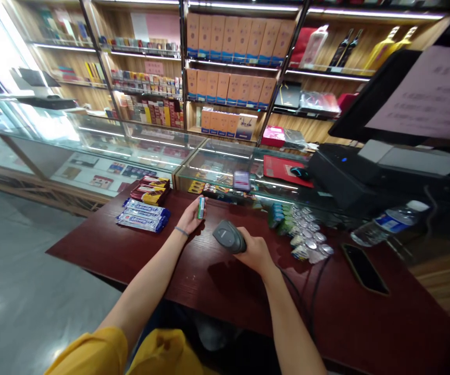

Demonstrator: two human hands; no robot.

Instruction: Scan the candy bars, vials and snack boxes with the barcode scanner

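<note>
My left hand (188, 219) is closed around a small green and white pack (201, 208), just above the dark red desk (194, 284). What kind of pack it is, I cannot make out. A grey handheld barcode scanner (228, 237) is gripped in my right hand (257, 252), its head pointing left toward the pack. Scanner and pack are apart. Blue and white wrapped bars (142, 215) lie on the desk left of my left hand, with a stack of red and yellow packets (150, 190) behind them. Right of the scanner stand several small silver-topped containers (307, 234).
A phone (364, 269) and a tilted water bottle (389, 223) are at the right. A black cable (315, 291) crosses the desk by my right forearm. Behind the desk runs a glass display counter (217, 156); a monitor (416, 94) overhangs the right side.
</note>
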